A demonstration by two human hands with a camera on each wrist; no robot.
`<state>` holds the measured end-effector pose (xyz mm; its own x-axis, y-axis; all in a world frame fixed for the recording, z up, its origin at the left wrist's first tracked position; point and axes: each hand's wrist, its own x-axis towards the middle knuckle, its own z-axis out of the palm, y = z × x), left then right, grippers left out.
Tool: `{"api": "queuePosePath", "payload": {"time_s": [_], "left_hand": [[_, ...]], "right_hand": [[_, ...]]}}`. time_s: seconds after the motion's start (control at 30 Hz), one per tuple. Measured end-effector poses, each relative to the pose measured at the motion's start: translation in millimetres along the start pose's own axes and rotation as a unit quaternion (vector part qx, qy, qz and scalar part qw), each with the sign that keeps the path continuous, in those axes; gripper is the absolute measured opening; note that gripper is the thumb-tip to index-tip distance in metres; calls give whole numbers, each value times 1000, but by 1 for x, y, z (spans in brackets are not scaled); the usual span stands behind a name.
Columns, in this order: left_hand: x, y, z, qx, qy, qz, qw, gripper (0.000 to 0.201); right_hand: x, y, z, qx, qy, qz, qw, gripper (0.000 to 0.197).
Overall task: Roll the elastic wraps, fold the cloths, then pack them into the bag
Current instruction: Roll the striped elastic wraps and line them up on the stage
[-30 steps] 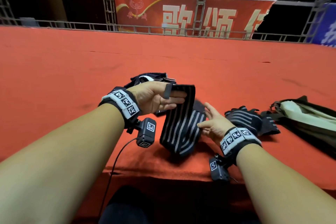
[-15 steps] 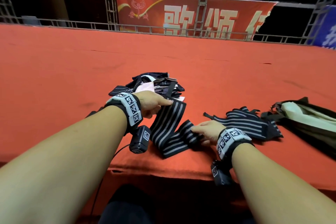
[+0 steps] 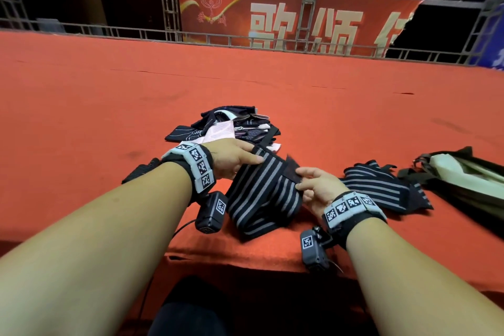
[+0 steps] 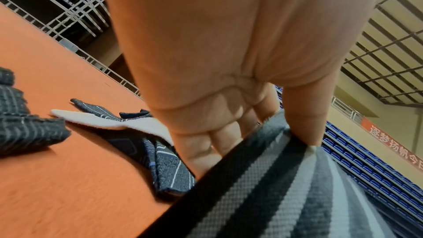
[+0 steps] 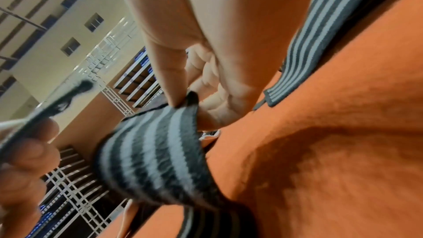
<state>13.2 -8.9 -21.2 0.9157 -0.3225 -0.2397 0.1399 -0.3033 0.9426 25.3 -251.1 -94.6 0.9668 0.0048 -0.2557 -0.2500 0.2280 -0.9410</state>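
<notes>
Although your left hand point(image 3: 231, 158) covers its far end, the striped elastic wrap point(image 3: 263, 194) you hold shows plainly as a ribbed knit band, black with grey stripes, sagging in a loop onto the red felt counter point(image 3: 81, 123) near its front edge. Your left thumb and curled fingers point(image 4: 206, 144) pinch one end; your right hand point(image 3: 317, 188) pinches the other end, a dark plain tab, between thumb and fingers point(image 5: 213, 113). The right wrist view is blurred at its left, where your other hand is only a smear.

A second striped wrap point(image 3: 381, 188) lies flat just right of your right hand. Behind your left hand sits a heap of cloths point(image 3: 231, 125), dark patterned and pale pink pieces overlapping so you cannot count them. The bag point(image 3: 463, 174), olive with a pale lining, is cut off by the right frame edge. A dark item point(image 3: 141, 172) is half hidden behind your left forearm.
</notes>
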Motion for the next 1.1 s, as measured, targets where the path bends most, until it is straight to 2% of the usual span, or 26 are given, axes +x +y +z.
{"api": "queuePosePath", "payload": {"time_s": [0.07,0.1,0.2,0.4,0.5,0.57,0.83,0.9,1.1], "left_hand": [[2,2,-4,0,17,2,1000,41],[2,4,-5,-5,28,3,1000,41],[-2,14,-3,-11,57,21,998,18],[-3,25,0,-35,107,51,992,26],[-9,31,5,-47,109,61,991,27],[-14,35,6,-44,107,68,991,26],[-19,40,-1,37,146,56,987,30],[-21,40,-4,82,156,50,983,19],[-31,39,5,71,124,-15,990,23]], "right_hand": [[1,-10,1,22,16,-36,999,39],[0,-16,1,29,21,-53,998,38],[2,-29,-2,41,43,-90,994,34],[-4,-46,-9,57,66,-113,990,53],[-11,-51,-11,12,61,-140,988,18],[-15,-55,-13,4,60,-155,986,8],[-19,-66,-20,-13,124,-189,974,6],[-20,-68,-22,-27,142,-190,971,5],[-20,-71,-31,-51,154,-181,970,9]]}}
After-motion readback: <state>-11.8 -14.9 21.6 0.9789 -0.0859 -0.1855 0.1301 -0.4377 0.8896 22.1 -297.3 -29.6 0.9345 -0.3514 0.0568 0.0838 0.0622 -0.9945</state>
